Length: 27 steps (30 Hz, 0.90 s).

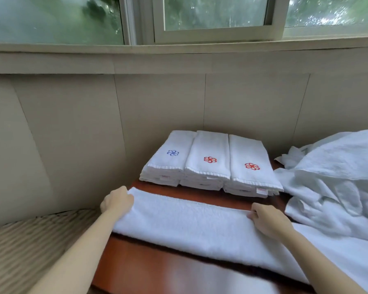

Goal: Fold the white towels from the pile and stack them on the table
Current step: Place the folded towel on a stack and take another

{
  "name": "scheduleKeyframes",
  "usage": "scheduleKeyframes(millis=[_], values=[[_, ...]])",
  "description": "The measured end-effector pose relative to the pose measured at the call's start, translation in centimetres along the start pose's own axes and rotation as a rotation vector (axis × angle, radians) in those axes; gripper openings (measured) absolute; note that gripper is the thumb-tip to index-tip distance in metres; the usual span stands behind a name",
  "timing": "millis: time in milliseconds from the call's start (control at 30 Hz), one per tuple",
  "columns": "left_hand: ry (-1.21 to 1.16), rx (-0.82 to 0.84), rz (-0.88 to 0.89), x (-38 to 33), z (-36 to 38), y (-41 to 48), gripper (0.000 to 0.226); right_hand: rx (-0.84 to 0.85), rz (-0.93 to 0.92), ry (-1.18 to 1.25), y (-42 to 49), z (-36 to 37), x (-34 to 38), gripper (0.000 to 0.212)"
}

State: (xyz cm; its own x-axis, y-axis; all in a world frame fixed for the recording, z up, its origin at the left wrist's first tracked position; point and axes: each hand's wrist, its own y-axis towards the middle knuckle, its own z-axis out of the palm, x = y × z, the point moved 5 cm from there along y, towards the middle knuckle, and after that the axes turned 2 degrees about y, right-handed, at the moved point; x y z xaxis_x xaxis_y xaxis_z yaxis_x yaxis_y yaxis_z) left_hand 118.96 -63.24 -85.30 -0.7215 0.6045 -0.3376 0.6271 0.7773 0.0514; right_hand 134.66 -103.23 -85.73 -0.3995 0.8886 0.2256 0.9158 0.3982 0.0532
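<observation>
- Our left arm stretches straight forward; the left grip point(116, 200) curls its fingers round the 9 o'clock end of the long folded towel point(189, 225).
- Our right grip point(268, 219), knuckles up, pinches the towel's far edge toward 3 o'clock.
- The towel lies across the red-brown worktop point(157, 268).
- At 12 o'clock stand three folded stacks point(208, 162): a blue flower emblem on the left one, red on the others.
- Their hem tags are too small to read.
- The unfolded pile point(336, 183) lies at 2 o'clock.

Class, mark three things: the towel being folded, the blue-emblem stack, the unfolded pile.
towel being folded point(200, 225), head view, middle of its top face
blue-emblem stack point(168, 164), head view, top towel below the emblem
unfolded pile point(336, 187), head view, crumpled middle
</observation>
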Motion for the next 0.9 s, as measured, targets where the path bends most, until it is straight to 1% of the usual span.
scheduleKeyframes(millis=[100,200,300,367,400,433,467,500,567,633,667,733,767,800,833,867,900], values=[[0.072,-0.122,0.013,-0.3,0.4,0.2,0.023,-0.069,-0.023,-0.011,0.5,0.1,-0.2,0.025],[0.093,-0.202,0.025,-0.7,0.2,-0.1,0.03,-0.084,-0.022,-0.078,0.5,0.0,0.5,0.023],[0.153,-0.198,0.025,-1.9,-0.2,-0.7,0.03,-0.094,0.027,-0.07,0.2,-0.1,0.8,0.022],[0.265,-0.166,0.003,-3.6,-0.4,-1.6,0.031,-0.111,0.094,-0.048,-0.7,-0.4,0.3,0.028],[0.344,-0.157,0.015,-5.0,-0.3,-2.4,0.036,-0.117,0.129,-0.035,-1.1,-0.6,-0.3,0.033],[0.409,-0.156,0.063,-7.0,0.2,-3.5,0.04,-0.118,0.159,-0.029,-1.8,-1.0,-1.2,0.037],[0.428,-0.148,0.151,-9.4,1.0,-5.1,0.042,-0.114,0.179,-0.038,-2.5,-1.4,-2.3,0.038],[0.404,-0.106,0.269,-12.3,2.4,-7.1,0.043,-0.114,0.191,-0.06,-3.5,-1.9,-3.5,0.037],[0.267,0.06,0.506,-18.3,5.8,-12.3,0.047,-0.085,0.228,-0.103,-5.9,-2.8,-6.7,0.033],[0.174,0.269,0.639,-23.4,8.8,-17.8,0.053,-0.032,0.288,-0.136,-8.9,-3.9,-10.4,0.031],[0.166,0.323,0.693,-25.4,9.9,-20.1,0.055,-0.014,0.305,-0.135,-10.5,-4.5,-12.1,0.027],[0.175,0.339,0.784,-27.7,10.9,-23.3,0.056,0.043,0.305,-0.141,-13.8,-6.1,-14.9,0.005],[0.176,0.332,0.812,-28.2,11.1,-24.1,0.056,0.098,0.286,-0.159,-15.1,-7.0,-15.9,0.016],[0.176,0.327,0.836,-28.3,11.2,-24.6,0.055,0.169,0.276,-0.171,-16.3,-7.8,-16.8,0.021],[0.177,0.329,0.864,-28.2,11.3,-25.0,0.054,0.246,0.285,-0.142,-17.3,-8.6,-17.9,0.017],[0.18,0.34,0.898,-27.9,11.3,-25.4,0.053,0.333,0.291,-0.034,-18.3,-9.3,-18.7,0.012],[0.186,0.355,0.932,-27.5,11.3,-25.7,0.052,0.427,0.302,0.099,-19.1,-9.8,-19.6,0.02]])
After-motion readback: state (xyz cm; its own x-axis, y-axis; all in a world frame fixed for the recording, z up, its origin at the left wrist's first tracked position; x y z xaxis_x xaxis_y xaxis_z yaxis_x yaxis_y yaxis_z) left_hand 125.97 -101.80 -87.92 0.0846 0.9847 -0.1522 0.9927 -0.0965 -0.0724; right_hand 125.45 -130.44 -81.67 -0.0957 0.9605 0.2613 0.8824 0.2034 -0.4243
